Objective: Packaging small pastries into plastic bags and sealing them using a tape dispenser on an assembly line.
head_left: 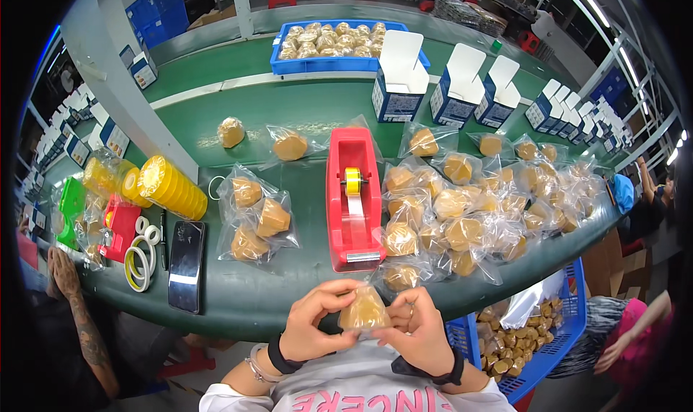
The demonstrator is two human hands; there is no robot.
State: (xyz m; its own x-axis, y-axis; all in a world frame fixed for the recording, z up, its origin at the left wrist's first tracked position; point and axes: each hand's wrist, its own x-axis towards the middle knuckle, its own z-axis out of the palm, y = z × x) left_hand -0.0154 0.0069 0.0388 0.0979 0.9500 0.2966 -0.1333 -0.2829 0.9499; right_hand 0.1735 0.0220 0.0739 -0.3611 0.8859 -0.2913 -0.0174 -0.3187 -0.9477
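Between my two hands, just off the table's near edge, is a tan faceted block in clear plastic wrap (364, 311). My left hand (315, 318) pinches its left side with thumb and fingers. On its right side, my right hand (420, 329) has thumb and fingertips closed on the wrap. Straight ahead stands a red tape dispenser (336, 217) with a tape roll in it. Right of it lies a heap of bagged tan blocks (462, 231), and one bagged block (401, 275) rests close beyond my right hand. Several more bagged blocks (250, 247) lie left of the dispenser.
A black phone (187, 268), tape rings (137, 264) and stacked yellow tape rolls (172, 187) sit at left. Open boxes (399, 98) and a blue tray (325, 65) of wrapped blocks stand behind. A blue crate (577, 307) of blocks is at lower right. People sit on both sides.
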